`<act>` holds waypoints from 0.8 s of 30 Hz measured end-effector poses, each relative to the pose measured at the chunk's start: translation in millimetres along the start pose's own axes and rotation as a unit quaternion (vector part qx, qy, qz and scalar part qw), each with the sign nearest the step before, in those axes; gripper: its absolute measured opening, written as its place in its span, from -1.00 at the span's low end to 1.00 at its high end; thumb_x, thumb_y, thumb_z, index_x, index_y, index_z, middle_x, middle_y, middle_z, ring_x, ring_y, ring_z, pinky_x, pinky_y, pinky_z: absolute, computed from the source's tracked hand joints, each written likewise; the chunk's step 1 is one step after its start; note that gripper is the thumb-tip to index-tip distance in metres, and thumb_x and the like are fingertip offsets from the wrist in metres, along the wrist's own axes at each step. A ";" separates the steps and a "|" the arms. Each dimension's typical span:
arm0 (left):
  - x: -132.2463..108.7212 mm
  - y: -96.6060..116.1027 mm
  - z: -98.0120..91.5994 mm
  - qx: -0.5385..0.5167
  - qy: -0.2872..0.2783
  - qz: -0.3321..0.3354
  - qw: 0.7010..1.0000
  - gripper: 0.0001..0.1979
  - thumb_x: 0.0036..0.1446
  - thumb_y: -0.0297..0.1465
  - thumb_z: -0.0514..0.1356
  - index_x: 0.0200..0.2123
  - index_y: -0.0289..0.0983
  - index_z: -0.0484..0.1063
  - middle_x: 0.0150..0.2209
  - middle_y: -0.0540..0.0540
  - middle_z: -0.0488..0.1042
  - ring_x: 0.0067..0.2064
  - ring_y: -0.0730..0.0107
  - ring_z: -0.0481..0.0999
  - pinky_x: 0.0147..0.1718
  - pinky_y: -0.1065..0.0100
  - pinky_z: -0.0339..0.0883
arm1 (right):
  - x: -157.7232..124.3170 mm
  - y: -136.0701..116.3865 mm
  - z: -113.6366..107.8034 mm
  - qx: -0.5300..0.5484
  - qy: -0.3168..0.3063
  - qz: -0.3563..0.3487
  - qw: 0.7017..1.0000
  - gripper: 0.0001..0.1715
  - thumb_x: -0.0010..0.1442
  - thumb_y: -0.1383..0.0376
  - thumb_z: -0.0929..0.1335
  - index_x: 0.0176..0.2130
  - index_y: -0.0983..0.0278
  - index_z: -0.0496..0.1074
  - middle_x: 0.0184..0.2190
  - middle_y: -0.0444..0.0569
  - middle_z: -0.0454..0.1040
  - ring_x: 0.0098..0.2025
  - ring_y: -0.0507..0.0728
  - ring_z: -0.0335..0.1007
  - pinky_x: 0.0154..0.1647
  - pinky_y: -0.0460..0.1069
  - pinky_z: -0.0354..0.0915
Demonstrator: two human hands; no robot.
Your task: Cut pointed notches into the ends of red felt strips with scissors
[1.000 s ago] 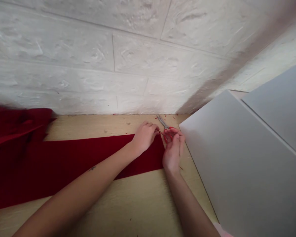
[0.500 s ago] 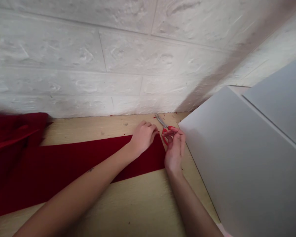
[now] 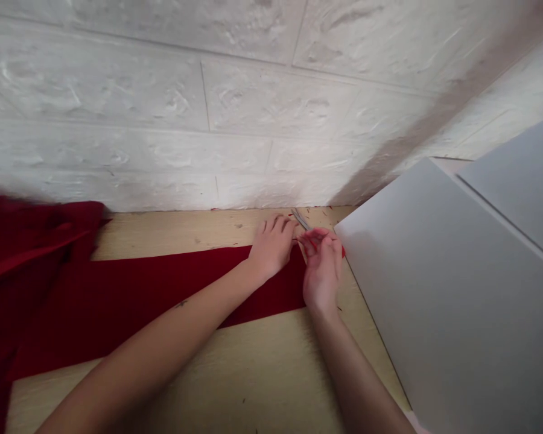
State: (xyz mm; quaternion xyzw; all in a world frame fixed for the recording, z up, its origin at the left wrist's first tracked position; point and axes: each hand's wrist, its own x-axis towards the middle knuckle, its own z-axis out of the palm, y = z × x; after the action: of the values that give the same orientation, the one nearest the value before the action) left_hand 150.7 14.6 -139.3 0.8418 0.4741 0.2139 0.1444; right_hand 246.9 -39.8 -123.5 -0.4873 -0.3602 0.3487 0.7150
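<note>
A long strip of dark red cloth [image 3: 163,289] lies flat across the pale wooden surface. My left hand [image 3: 271,247] rests on its far edge near the right corner, with fingers bent and the thumb tucked at the cloth. Close beside it, my right hand [image 3: 322,265] is at the strip's right end, palm turned up and fingers curled together near the corner. What lies between those fingertips is hidden. A pair of scissors [image 3: 302,220] with red handles lies behind the right hand, blades pointing to the wall. Most of the handles are covered.
A white brick-patterned wall [image 3: 163,150] rises behind the wooden surface [image 3: 190,229]. Bunched red cloth [image 3: 40,241] is at the left. A large pale grey box-like panel [image 3: 457,289] stands close on the right. Small red scraps [image 3: 324,214] are scattered by the wall.
The whole view has shifted slightly, so things appear farther right. My right hand's fingers have come closer to the left fingertips and now hide more of the scissors' handles.
</note>
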 end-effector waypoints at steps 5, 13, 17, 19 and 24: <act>-1.2 0.2 -3.8 -0.022 0.012 -0.025 0.999 -0.45 0.32 -0.40 0.08 0.32 -0.42 0.10 0.31 -0.36 0.26 0.38 -0.03 0.13 0.26 -0.04 0.13 | 20.6 13.8 3.6 0.071 -0.039 0.037 0.996 -0.68 0.32 -0.03 0.27 -0.15 0.13 0.39 -0.01 -0.01 0.49 0.16 0.15 0.40 0.34 0.21 0.20; 1.3 -2.7 -13.9 -0.056 0.065 -0.013 0.996 -0.50 0.26 -0.49 0.05 0.25 -0.44 0.17 0.22 -0.35 0.33 0.24 0.02 0.32 0.19 0.03 0.27 | 15.8 30.8 3.4 0.046 -0.095 0.060 0.993 -0.40 0.27 -0.21 0.26 0.06 0.12 0.34 0.23 0.05 0.38 0.34 0.16 0.23 0.45 0.23 -0.01; -16.6 -8.1 -44.4 -0.053 0.089 0.060 0.993 -0.64 0.31 -0.54 -0.06 0.10 -0.31 0.36 0.14 -0.23 0.42 0.27 0.18 0.31 0.26 0.08 0.22 | 17.0 32.3 4.1 0.037 -0.099 0.056 0.993 -0.37 0.28 -0.23 0.24 0.08 0.13 0.32 0.24 0.07 0.38 0.34 0.16 0.22 0.46 0.23 -0.01; -40.8 -9.9 -62.1 -0.022 0.059 0.124 0.990 -0.67 0.40 -0.42 -0.08 0.01 -0.30 0.44 0.07 -0.21 0.49 0.23 0.16 0.37 0.24 0.05 0.26 | 17.8 33.3 3.3 0.019 -0.101 0.044 0.994 -0.39 0.31 -0.21 0.21 0.08 0.14 0.33 0.26 0.07 0.36 0.36 0.14 0.20 0.46 0.20 -0.02; -109.6 -27.3 -83.1 0.108 -0.100 0.137 0.980 -0.28 0.38 0.01 -0.09 0.31 -0.45 0.23 0.39 -0.38 0.16 0.45 -0.09 0.00 0.38 -0.12 -0.04 | 17.0 32.2 1.9 -0.036 -0.112 0.044 0.992 -0.37 0.35 -0.19 0.15 0.13 0.15 0.30 0.31 0.10 0.30 0.37 0.12 0.18 0.45 0.22 -0.04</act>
State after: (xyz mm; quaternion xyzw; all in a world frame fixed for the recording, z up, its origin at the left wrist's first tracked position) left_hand 38.9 -62.4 -103.9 0.9266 0.3575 0.0943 0.0689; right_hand 248.9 -15.5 -150.5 -0.4858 -0.4282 0.4191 0.6364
